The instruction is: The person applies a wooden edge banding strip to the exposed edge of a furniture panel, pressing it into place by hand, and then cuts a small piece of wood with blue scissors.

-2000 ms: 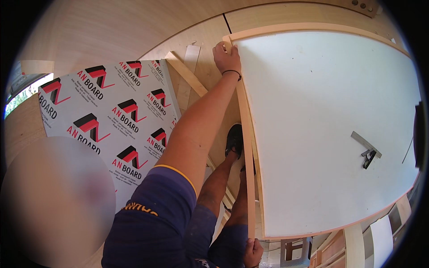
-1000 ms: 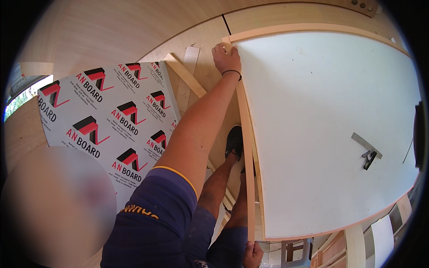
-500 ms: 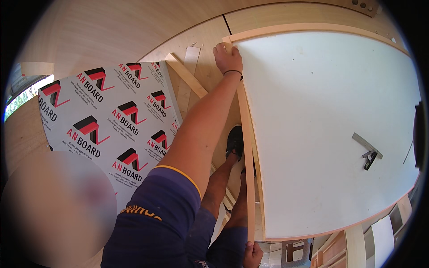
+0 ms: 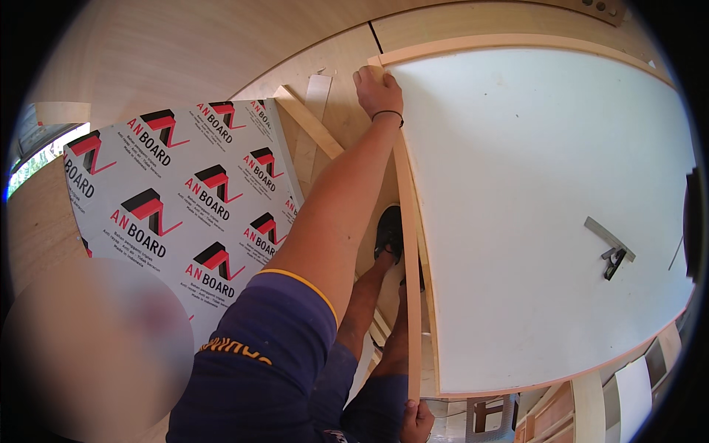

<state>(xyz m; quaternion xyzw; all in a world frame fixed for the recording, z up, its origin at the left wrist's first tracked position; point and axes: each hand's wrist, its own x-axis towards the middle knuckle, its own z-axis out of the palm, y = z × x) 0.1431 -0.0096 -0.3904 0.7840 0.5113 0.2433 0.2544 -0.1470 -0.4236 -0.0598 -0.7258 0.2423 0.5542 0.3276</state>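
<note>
A long, thin wooden strip [image 4: 413, 295] runs along the left edge of a large white panel [image 4: 532, 221]. My left hand [image 4: 379, 94] is closed around the far end of the strip, at the panel's far left corner, with the arm stretched out. At the bottom, my right hand [image 4: 418, 422] grips the strip's near end, partly cut off by the picture's edge. A narrow gap shows between the strip and the panel's side along much of its length. Another wooden edge strip [image 4: 502, 43] lines the panel's far side. On the panel lies a combination square [image 4: 610, 247].
To the left leans a grey printed board [image 4: 177, 199]. Loose wooden battens [image 4: 309, 122] lie on the floor beyond it. My legs and a dark shoe [image 4: 389, 235] are left of the panel. A grey stool [image 4: 491, 417] and more timber pieces [image 4: 587, 406] are at the lower right.
</note>
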